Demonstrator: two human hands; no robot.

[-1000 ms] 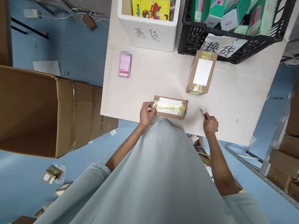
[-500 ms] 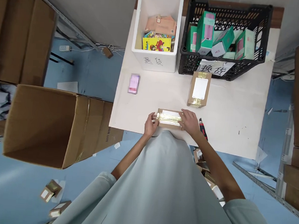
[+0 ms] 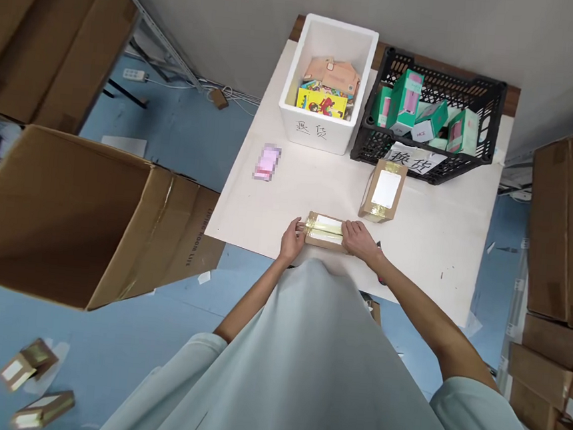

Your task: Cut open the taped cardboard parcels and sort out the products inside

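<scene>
A small brown taped parcel (image 3: 324, 230) with a white label lies at the near edge of the white table (image 3: 435, 235). My left hand (image 3: 292, 239) grips its left end, fingers curled round it. My right hand (image 3: 359, 240) clasps its right end. A red-and-black cutter (image 3: 380, 247) lies on the table just behind my right wrist, mostly hidden. A second taped parcel (image 3: 383, 191) lies farther back, untouched.
A white foam bin (image 3: 328, 85) with colourful packs and a black crate (image 3: 432, 127) of green boxes stand at the table's back. A pink item (image 3: 267, 162) lies at the left. A large open carton (image 3: 66, 216) stands left; small parcels (image 3: 26, 379) litter the blue floor.
My right hand let go of the cutter, left it on the table and moved left onto the parcel's right end. My head tilted up, showing more of the table's back.
</scene>
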